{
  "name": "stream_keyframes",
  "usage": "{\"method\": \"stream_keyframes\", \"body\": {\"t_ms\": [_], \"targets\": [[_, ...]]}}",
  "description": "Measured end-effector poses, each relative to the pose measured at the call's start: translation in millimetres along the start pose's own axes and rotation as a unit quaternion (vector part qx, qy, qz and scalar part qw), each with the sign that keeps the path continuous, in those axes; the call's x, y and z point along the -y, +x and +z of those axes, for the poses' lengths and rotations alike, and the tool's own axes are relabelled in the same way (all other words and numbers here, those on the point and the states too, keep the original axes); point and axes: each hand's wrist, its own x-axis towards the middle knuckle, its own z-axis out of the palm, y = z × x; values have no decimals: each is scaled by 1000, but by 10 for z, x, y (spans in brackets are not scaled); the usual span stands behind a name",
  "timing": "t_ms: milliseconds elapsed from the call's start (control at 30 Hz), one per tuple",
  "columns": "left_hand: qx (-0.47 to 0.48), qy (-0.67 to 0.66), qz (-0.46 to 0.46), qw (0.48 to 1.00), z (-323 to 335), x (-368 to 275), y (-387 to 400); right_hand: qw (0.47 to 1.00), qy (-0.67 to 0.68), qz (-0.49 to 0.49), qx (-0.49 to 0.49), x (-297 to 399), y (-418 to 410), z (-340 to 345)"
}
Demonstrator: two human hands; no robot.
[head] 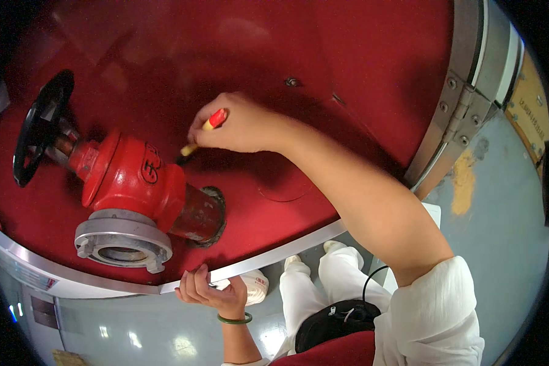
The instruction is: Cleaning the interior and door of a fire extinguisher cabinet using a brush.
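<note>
A brush with a yellow and red handle (pixel 216 119) is in my right hand (pixel 231 123), its dark tip close to the red body of a fire hydrant valve (pixel 132 178); whether it touches cannot be told. The valve has a black handwheel (pixel 39 128) at one end and a grey metal hose coupling (pixel 123 240) on its side. A dark red pipe (pixel 199 214) joins it to the red cabinet panel. My left hand (pixel 212 290), with a green bangle above it, rests its fingers on the cabinet's silvery metal edge (pixel 265 258).
On the right, a metal hinge (pixel 461 110) with screws sits on the cabinet frame. A rolled white hose (pixel 256 288) stands below the edge, beside my left hand. The grey floor (pixel 498 219) bears a yellowish patch. A small bolt (pixel 292 82) protrudes from the red panel.
</note>
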Motion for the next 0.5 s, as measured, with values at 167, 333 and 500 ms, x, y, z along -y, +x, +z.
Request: {"method": "stream_keyframes", "body": {"t_ms": [167, 333, 500], "targets": [[-4, -1, 3, 1000, 1, -18, 23, 984, -153, 56, 66, -36, 9, -63], [-10, -15, -1, 1000, -2, -25, 40, 987, -143, 55, -49, 79, 20, -110], [-9, -13, -2, 1000, -6, -19, 38, 978, -184, 84, 43, 94, 5, -202]]}}
